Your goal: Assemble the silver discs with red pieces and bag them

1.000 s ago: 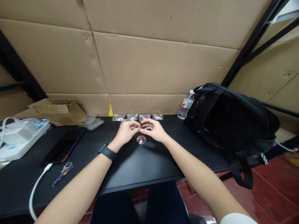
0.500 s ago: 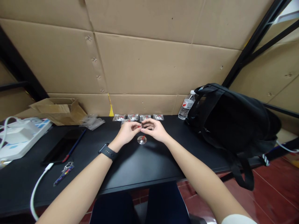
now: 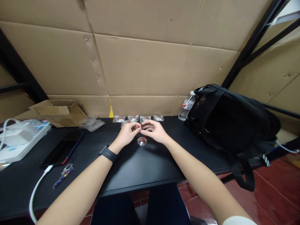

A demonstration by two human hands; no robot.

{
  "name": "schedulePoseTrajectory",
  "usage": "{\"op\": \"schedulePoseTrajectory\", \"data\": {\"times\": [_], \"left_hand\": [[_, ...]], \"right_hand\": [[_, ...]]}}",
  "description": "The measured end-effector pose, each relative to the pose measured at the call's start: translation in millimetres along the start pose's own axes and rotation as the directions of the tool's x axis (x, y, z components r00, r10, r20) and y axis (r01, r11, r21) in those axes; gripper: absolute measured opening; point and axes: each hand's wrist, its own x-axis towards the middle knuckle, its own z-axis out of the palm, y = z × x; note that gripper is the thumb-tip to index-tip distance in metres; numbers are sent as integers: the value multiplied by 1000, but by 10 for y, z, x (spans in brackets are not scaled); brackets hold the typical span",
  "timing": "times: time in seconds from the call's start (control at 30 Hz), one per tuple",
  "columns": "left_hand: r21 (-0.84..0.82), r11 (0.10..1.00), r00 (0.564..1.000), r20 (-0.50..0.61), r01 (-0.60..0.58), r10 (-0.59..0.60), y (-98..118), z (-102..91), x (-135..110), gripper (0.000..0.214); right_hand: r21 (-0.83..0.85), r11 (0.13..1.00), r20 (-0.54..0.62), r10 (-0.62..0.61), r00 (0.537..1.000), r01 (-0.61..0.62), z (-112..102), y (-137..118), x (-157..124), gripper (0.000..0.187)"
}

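Observation:
My left hand (image 3: 127,133), with a dark watch (image 3: 108,153) on its wrist, and my right hand (image 3: 156,132) meet fingertip to fingertip above the table. Both are closed in a pinch around something small; a bit of red and a dark edge show between the fingertips, but its kind cannot be made out. Just below the hands, a shiny round metal disc (image 3: 142,141) with a red piece on it lies on the black table (image 3: 142,168). Behind them are several clear plastic packets (image 3: 158,118) holding similar silvery round pieces with red; one is partly hidden by my left hand.
A water bottle (image 3: 186,107) and a black backpack (image 3: 236,122) stand at the right. On the left are an open cardboard box (image 3: 58,114), empty clear bags (image 3: 92,123), a phone (image 3: 62,148), a keychain (image 3: 63,176) and a white power strip (image 3: 28,140). Cardboard (image 3: 142,68) walls the back.
My hands keep the same pinch, with only slight finger movement. The whole view has shifted a few pixels; nothing on the table has visibly moved.

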Motion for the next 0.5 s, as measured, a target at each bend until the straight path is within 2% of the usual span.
{"op": "schedulePoseTrajectory", "data": {"times": [0.3,0.5], "left_hand": [[-83,996,1000,10,25,-24,-88,36,17,14],[-84,994,997,-4,71,-72,-71,16,10,15]], "right_hand": [[-23,1000,28,7,1000,-6,-13,-25,-9,42],[-45,999,34,-5,999,7,-11,-39,-10,40]]}}
